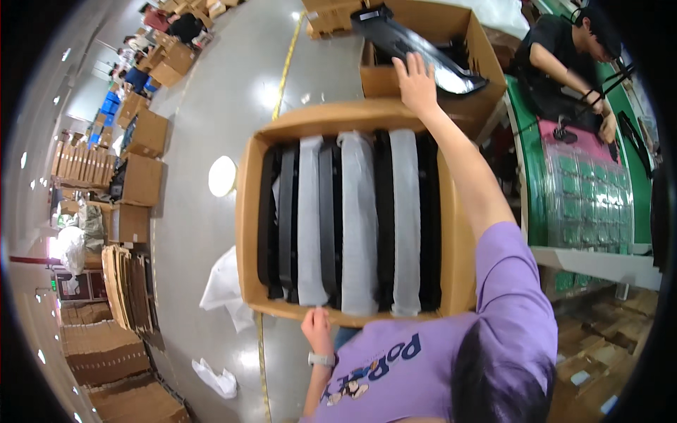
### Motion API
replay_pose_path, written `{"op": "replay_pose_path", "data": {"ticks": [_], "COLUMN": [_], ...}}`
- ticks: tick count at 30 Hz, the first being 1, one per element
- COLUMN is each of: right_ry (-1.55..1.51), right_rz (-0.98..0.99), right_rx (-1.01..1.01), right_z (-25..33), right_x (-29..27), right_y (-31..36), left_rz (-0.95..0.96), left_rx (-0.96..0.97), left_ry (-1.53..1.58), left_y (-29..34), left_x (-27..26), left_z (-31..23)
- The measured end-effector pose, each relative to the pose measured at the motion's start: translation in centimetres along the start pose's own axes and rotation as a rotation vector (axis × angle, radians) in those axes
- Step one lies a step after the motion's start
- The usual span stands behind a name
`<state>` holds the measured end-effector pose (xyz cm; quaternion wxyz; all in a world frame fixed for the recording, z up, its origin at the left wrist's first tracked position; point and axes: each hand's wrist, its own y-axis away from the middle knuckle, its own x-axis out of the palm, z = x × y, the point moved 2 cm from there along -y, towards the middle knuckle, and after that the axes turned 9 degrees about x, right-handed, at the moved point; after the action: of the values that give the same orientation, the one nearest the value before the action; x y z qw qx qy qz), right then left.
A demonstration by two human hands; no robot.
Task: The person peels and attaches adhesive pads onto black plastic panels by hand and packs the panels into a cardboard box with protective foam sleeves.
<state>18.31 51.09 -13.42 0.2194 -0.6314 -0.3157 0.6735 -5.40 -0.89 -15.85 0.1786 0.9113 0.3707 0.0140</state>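
In front of me stands an open cardboard box (244, 233). Long black plastic parts (384, 218) stand on edge in it, side by side, with white foam-wrapped pieces (359, 218) between them. My left hand (316, 326) is closed at the box's near rim, by the end of one wrapped piece; what its fingers hold, if anything, is hidden. Stretched out ahead, my right hand (418, 86) has its fingers apart beside a glossy black panel (416, 51). That panel lies tilted across the opening of a second cardboard box (381, 81). Whether the hand touches it, I cannot tell.
To the right, a co-worker (564, 56) handles black parts at a green-topped bench (529, 176) holding clear plastic trays (589, 194). White sheeting (227, 289) and a white scrap (214, 378) lie on the floor. Stacked cartons (137, 180) line the left side.
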Motion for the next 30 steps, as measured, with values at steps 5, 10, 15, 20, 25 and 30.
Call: {"op": "replay_pose_path", "data": {"ticks": [5, 10, 15, 20, 25, 30], "right_ry": [-0.554, -0.375, 0.325, 0.578, 0.037, -0.237], "right_rz": [0.595, 0.855, 0.854, 0.683, 0.912, 0.692], "right_rx": [0.066, 0.139, -0.439, -0.176, 0.258, 0.284], "right_z": [6.1, 9.4, 13.0, 13.7, 12.7, 11.9], "right_x": [-8.4, -9.0, -8.6, -2.1, -2.0, -5.0], "right_y": [11.0, 23.0, 27.3, 30.3, 32.5, 31.4], "left_rz": [-0.020, 0.185, 0.396, 0.415, 0.300, 0.230], "left_rx": [0.026, 0.108, 0.183, 0.215, 0.236, 0.220], "left_ry": [0.029, 0.038, -0.064, -0.025, 0.067, 0.201], "left_y": [-2.3, -3.5, -2.1, -1.1, -0.9, -0.2], "left_x": [1.1, 3.1, 3.1, 1.6, -0.4, -1.6], "left_z": [-0.9, -0.7, -0.5, -0.6, -0.9, -0.7]}}
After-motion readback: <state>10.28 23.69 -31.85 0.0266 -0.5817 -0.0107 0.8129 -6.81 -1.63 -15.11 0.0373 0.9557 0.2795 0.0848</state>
